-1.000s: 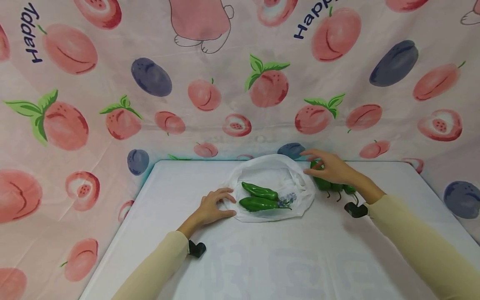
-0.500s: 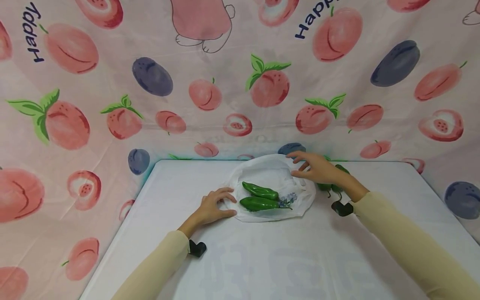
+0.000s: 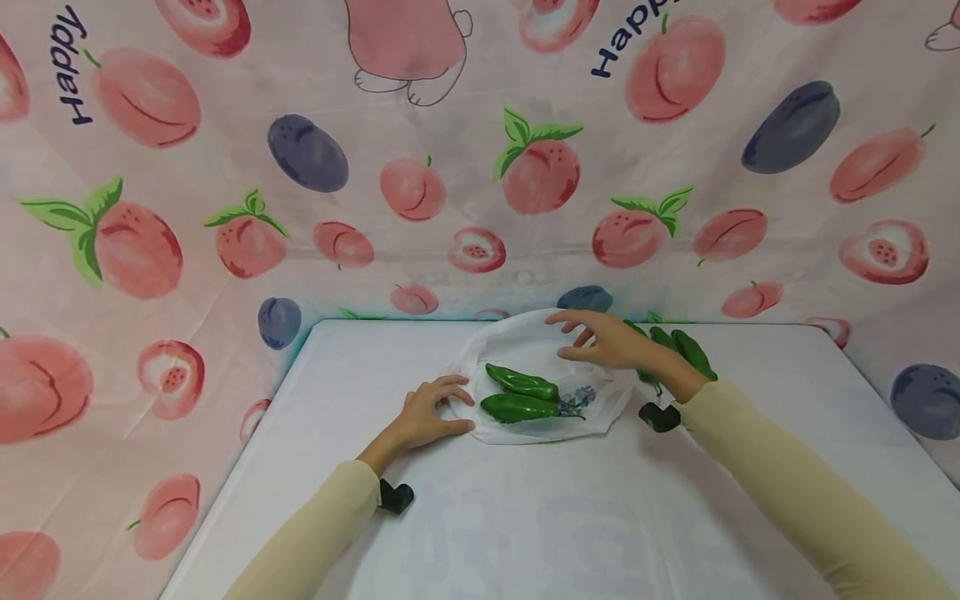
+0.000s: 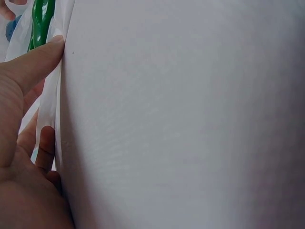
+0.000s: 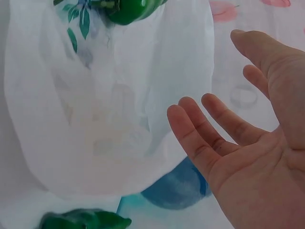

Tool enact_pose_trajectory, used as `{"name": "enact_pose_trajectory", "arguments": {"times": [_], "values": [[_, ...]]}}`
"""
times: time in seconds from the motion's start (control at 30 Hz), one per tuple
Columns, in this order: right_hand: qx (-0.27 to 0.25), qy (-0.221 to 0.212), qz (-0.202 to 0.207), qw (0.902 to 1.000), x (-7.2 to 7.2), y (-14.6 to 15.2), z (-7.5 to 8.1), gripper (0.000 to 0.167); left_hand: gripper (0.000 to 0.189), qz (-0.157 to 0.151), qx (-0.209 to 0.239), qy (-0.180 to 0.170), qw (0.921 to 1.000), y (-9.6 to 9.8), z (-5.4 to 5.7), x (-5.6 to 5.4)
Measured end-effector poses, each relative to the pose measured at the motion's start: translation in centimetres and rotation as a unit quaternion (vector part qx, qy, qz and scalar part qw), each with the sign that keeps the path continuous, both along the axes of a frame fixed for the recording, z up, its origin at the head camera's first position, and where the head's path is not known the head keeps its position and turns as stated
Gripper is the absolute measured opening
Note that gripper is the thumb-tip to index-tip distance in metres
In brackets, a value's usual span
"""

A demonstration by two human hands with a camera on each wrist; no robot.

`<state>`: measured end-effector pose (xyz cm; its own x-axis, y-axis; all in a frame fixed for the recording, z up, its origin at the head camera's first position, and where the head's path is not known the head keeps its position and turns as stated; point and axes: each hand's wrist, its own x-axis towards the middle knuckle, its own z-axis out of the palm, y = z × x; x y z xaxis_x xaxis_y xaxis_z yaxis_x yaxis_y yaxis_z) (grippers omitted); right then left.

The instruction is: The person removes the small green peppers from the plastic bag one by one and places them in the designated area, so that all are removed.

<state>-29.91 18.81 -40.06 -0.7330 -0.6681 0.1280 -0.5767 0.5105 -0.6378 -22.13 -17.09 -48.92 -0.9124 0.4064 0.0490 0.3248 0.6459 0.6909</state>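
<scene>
Two long green peppers (image 3: 521, 407) lie side by side in a thin white bag (image 3: 553, 335) that has a small blue flower print. At the bag's left edge rests my left hand (image 3: 427, 410), its thumb and fingers spread apart and touching the rim; the left wrist view shows the thumb (image 4: 35, 64) along that edge. My right hand (image 3: 600, 337) is over the bag's back right part. Its fingers are relaxed and hold nothing, as the right wrist view of the hand (image 5: 252, 129) confirms.
More green peppers (image 3: 693, 352) lie on the table right of the bag, partly hidden behind my right wrist. The white-covered table (image 3: 525, 517) ends at a fruit-printed cloth (image 3: 420, 250) hanging behind it. A black device (image 3: 660, 417) sits on my right wrist.
My right hand has moved left from above the peppers at the right to over the bag, uncovering some of those peppers. My left hand and the two peppers in the bag keep their places.
</scene>
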Motion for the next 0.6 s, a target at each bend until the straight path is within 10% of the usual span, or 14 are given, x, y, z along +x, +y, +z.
{"name": "enact_pose_trajectory", "arguments": {"times": [0.6], "values": [[0.016,-0.042,0.040,0.9982,-0.3,-3.8,-1.7,0.056,0.027,0.003,0.000,0.002,1.0000,0.0,0.0,0.0]]}}
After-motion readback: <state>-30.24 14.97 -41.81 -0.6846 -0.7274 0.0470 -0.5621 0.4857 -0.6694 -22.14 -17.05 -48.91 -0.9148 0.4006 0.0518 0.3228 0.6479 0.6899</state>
